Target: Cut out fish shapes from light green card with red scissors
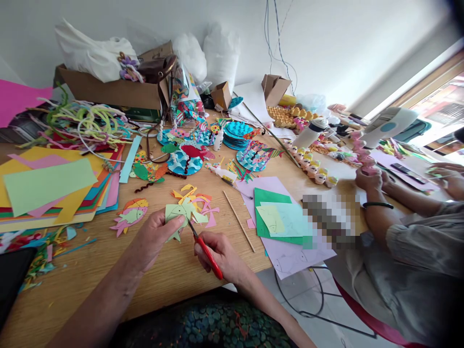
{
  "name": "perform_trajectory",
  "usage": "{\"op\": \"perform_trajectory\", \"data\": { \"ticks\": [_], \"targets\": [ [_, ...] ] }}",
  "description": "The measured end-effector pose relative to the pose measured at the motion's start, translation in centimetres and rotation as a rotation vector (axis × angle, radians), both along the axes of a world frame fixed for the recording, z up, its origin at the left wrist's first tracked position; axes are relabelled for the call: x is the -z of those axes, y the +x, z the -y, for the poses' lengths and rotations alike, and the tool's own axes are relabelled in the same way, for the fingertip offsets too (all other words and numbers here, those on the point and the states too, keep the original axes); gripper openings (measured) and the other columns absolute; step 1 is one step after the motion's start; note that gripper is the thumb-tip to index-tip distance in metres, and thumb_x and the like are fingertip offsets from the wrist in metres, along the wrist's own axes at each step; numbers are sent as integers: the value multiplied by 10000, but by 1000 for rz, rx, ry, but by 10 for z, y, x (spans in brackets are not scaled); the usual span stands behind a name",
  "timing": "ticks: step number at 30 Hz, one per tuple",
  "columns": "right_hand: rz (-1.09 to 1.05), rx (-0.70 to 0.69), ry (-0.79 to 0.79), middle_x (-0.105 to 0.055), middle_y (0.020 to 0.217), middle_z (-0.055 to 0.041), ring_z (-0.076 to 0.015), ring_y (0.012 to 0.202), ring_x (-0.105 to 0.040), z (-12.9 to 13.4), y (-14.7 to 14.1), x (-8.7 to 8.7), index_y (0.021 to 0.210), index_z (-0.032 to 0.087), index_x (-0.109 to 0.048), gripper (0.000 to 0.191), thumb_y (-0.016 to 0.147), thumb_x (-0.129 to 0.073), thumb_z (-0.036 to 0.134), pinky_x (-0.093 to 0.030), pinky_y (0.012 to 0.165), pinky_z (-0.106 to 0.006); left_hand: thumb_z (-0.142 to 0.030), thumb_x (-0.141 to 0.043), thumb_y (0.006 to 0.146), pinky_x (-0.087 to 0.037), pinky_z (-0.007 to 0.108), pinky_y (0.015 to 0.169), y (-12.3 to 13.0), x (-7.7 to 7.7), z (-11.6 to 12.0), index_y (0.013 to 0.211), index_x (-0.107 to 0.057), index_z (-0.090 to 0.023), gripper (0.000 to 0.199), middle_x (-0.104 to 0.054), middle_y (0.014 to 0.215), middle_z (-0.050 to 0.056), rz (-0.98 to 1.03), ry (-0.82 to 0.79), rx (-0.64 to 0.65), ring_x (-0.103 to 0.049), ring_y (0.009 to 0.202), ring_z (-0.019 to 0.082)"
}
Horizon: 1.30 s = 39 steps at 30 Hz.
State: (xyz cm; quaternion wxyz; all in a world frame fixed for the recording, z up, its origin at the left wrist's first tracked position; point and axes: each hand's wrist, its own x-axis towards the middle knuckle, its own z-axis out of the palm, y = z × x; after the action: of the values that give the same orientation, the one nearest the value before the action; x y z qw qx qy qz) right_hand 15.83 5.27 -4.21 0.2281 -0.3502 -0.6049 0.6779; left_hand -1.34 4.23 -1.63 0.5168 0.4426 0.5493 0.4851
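My left hand (159,234) pinches a piece of light green paper (175,212) between thumb and fingers, with a fish outline drawn on it. Red-handled scissors (207,253) are gripped in my right hand (219,253), their blades at the paper's right edge. Curled offcuts of yellow, orange and pink paper (194,195) lie on the table just behind the green piece. To the left of my left hand lies a cut-out paper fish (131,215) in pink, orange and green. A thin wooden stick (239,221) rests to the right.
Stacked coloured paper (50,179) and pipe cleaners (87,121) lie at left, paper scraps (47,253) nearer. Blue decorated discs (184,162) and a glue bottle (222,172) are behind. Purple and green sheets (271,193) lie right. A co-worker's hands (371,179) hold something pink at far right.
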Motion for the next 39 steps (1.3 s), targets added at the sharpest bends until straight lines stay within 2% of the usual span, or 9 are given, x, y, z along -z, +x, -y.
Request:
{"op": "perform_trajectory", "data": {
  "ticks": [15, 24, 33, 39],
  "targets": [
    [-9, -1, -16, -415, 490, 65, -65, 424, -362, 0, 2, 1, 607, 185, -431, 356, 825, -555, 437, -293, 410, -187, -368, -564, 736, -323, 250, 533, 0, -1, 1, 524, -478, -201, 283, -445, 518, -48, -32, 1, 14, -382, 547, 119],
    [45, -3, 50, -368, 498, 63, -70, 466, -302, 0, 3, 1, 602, 185, -419, 386, 821, -565, 468, -229, 433, -205, -327, -553, 728, -349, 252, 528, 2, -2, 0, 513, -471, -208, 259, -456, 502, -46, -84, 44, -16, -408, 530, 122],
    [73, 28, 84, -316, 504, 62, -76, 487, -262, 1, 0, -2, 579, 192, -386, 422, 808, -560, 501, -199, 449, -215, -327, -570, 704, -363, 249, 520, 6, -6, 2, 523, -489, -204, 233, -473, 503, -47, -25, 6, -71, -420, 532, 122],
    [87, 33, 102, -303, 504, 62, -78, 490, -257, 1, -1, -4, 576, 193, -389, 424, 810, -546, 510, -197, 454, -221, -329, -597, 704, -355, 234, 506, 5, -5, 4, 559, -507, -195, 217, -476, 515, -53, 49, -22, -64, -410, 528, 112]
  ]
}}
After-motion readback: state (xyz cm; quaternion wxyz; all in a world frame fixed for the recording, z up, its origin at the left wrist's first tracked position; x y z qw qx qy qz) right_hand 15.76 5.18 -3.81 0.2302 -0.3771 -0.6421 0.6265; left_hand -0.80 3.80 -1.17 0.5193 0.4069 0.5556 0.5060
